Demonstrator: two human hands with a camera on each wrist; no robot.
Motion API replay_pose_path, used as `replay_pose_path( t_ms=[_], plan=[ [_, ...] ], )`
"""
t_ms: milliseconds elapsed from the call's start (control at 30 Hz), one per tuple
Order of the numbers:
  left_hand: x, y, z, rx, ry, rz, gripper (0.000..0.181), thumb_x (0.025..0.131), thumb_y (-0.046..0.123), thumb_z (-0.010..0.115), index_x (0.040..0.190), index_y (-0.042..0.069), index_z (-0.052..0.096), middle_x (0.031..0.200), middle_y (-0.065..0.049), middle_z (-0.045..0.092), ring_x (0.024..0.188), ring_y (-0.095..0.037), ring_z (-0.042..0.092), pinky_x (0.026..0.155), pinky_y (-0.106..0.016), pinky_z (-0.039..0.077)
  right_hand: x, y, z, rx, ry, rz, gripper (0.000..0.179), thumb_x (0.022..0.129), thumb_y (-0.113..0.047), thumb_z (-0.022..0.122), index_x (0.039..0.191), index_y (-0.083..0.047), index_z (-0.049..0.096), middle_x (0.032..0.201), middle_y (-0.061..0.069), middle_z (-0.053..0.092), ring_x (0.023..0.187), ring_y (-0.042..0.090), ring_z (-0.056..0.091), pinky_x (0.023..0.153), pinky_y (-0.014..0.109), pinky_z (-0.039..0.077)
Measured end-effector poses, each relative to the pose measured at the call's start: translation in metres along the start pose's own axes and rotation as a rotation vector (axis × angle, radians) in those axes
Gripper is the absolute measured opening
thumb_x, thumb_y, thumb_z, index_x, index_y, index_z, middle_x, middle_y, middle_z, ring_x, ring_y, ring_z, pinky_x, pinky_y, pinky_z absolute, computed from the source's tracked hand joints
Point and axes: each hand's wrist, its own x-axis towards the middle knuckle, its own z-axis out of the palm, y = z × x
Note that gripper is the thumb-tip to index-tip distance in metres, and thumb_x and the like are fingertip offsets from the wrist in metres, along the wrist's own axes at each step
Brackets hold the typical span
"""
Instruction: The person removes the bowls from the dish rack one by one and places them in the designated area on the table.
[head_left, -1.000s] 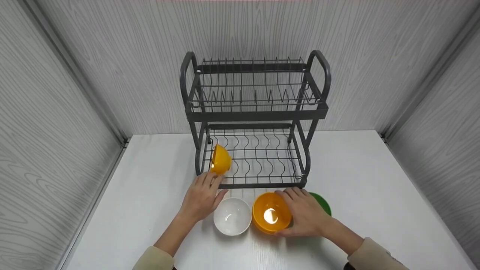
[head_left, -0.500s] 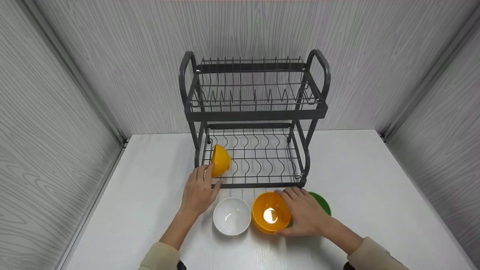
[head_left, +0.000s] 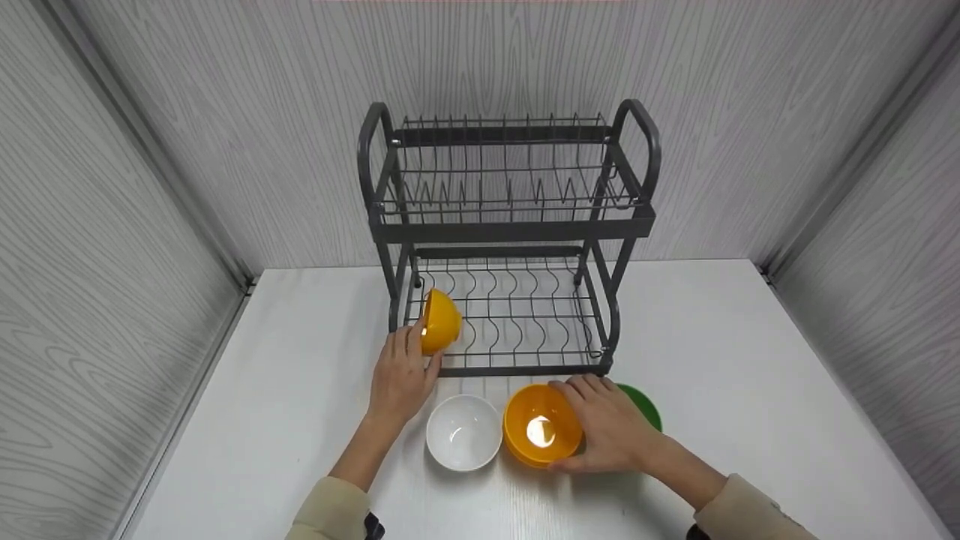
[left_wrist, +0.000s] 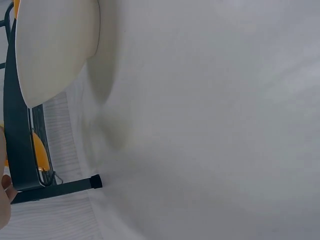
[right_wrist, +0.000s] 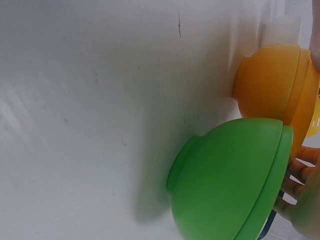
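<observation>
A yellow bowl (head_left: 441, 322) stands on its side at the left end of the dish rack's lower tier, its mouth to the left. My left hand (head_left: 401, 379) holds its near lower rim, fingers at the mouth and thumb at the outside; the exact contact is partly hidden. My right hand (head_left: 611, 427) grips an orange bowl (head_left: 541, 427) by its rim, thumb in front and fingers behind. A second rim shows under it, like a stacked bowl. A white bowl (head_left: 464, 433) sits left of it, and a green bowl (right_wrist: 230, 180) is partly hidden under my right hand.
The black two-tier dish rack (head_left: 513, 231) stands on the white table (head_left: 315, 315) behind the bowls. Its upper tier has upright wire dividers, its lower tier wavy wires. Grey wood-grain panels (head_left: 112, 262) enclose the table at the back and sides.
My left hand has shifted slightly up and left, its fingers moving to the yellow bowl's mouth and the thumb drawing in toward the bowl. My right hand and the other bowls stay put.
</observation>
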Motion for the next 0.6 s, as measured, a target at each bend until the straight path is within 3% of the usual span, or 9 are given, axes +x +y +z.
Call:
replay_pose_path(
  t_ms=[300, 600],
  plan=[
    [-0.0008, 0.0038, 0.0037, -0.089, -0.011, -0.07, 0.055, 0.099, 0.022, 0.073, 0.141, -0.005, 0.052, 0.118, -0.019, 0.059, 0.103, -0.03, 0.061, 0.09, -0.038, 0.061, -0.0002, 0.0005, 0.0024, 0.002, 0.0, 0.008, 0.113, 0.07, -0.094, 0.062, 0.15, -0.015, 0.049, 0.132, 0.003, 0.063, 0.124, 0.026, 0.058, 0.109, 0.056, 0.052],
    [0.0002, 0.0103, 0.0038, -0.194, -0.046, -0.164, 0.055, 0.1, 0.02, 0.072, 0.145, -0.001, 0.049, 0.124, -0.019, 0.06, 0.113, -0.032, 0.062, 0.103, -0.041, 0.059, 0.0005, 0.0, -0.0003, 0.012, -0.014, 0.009, 0.115, 0.07, -0.094, 0.062, 0.151, -0.015, 0.048, 0.133, 0.003, 0.063, 0.124, 0.026, 0.057, 0.109, 0.056, 0.052]
  ],
)
